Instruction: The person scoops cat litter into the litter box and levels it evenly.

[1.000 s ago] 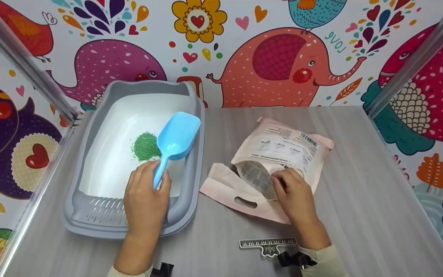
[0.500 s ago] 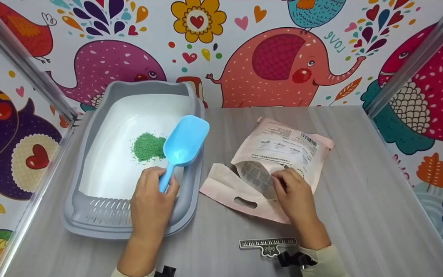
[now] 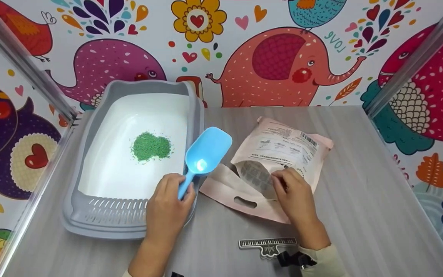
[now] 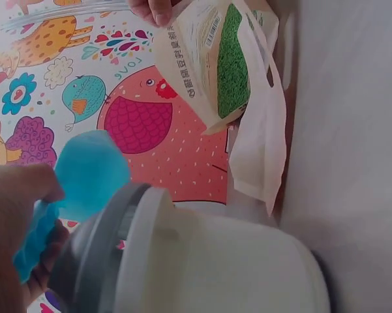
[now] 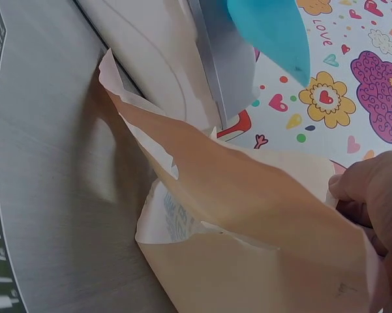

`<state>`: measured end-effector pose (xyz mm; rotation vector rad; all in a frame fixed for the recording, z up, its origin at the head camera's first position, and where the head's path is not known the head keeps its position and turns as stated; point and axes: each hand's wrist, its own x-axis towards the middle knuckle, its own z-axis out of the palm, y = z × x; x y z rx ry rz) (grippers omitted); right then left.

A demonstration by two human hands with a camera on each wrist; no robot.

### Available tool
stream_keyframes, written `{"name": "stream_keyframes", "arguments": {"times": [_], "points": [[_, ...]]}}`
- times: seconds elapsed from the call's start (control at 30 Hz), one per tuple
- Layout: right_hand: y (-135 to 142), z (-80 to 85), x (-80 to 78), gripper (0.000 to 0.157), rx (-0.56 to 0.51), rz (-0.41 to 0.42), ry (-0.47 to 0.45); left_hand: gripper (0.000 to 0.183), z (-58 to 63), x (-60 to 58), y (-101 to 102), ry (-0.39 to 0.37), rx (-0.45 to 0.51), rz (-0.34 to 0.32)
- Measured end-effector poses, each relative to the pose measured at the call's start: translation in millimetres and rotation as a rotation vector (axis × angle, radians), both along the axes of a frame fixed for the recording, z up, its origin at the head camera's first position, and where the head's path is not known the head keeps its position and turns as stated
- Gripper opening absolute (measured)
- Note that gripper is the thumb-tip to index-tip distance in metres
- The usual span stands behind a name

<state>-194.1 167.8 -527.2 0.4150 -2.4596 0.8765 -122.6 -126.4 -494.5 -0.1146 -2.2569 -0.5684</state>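
Observation:
My left hand (image 3: pixel 170 206) grips the handle of a light blue scoop (image 3: pixel 209 150), whose bowl hangs over the right rim of a grey litter box (image 3: pixel 69 192) and the gap beside it. Green granules (image 3: pixel 150 146) lie in a double heap on the box's white floor. With thumb and fingertips my right hand (image 3: pixel 293 194) pinches the mouth edge of a pale pink bag (image 3: pixel 283 144), which lies on the table and gapes toward the scoop. Green granules fill the bag's clear window (image 4: pixel 233 65) in the left wrist view. The right wrist view shows the bag's open flap (image 5: pixel 209 156) close up.
A clip with a piano-key pattern (image 3: pixel 268 244) lies on the table near the right wrist. The bag's torn handle strip (image 3: pixel 240 200) spreads toward the litter box. Patterned wall panels (image 3: pixel 271 69) and metal posts (image 3: pixel 413 57) bound the table at the back and sides.
My left hand has carried the scoop rightward and slightly nearer, from above the granules to beyond the box's right rim. More of the green heap shows. The right hand stays on the bag.

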Motion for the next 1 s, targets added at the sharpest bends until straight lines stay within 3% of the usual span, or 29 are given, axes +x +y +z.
{"name": "stream_keyframes", "arguments": {"times": [0.33, 0.57, 0.77, 1.0], "points": [[1, 0.3, -0.2, 0.01, 0.006, 0.009, 0.024, 0.027, -14.0, 4.4, 23, 0.008, -0.066, -0.1], [0, -0.3, -1.0, 0.009, 0.0, 0.009, 0.011, 0.031, -27.2, 13.8, 39, 0.003, -0.118, -0.115], [1, -0.5, 0.2, 0.008, -0.006, 0.012, -0.002, 0.03, -38.4, 23.5, 45, -0.082, -0.127, -0.126], [0, 0.4, 0.4, 0.008, -0.003, 0.005, -0.012, 0.031, -43.7, 21.2, 51, -0.107, -0.154, -0.13]]}}
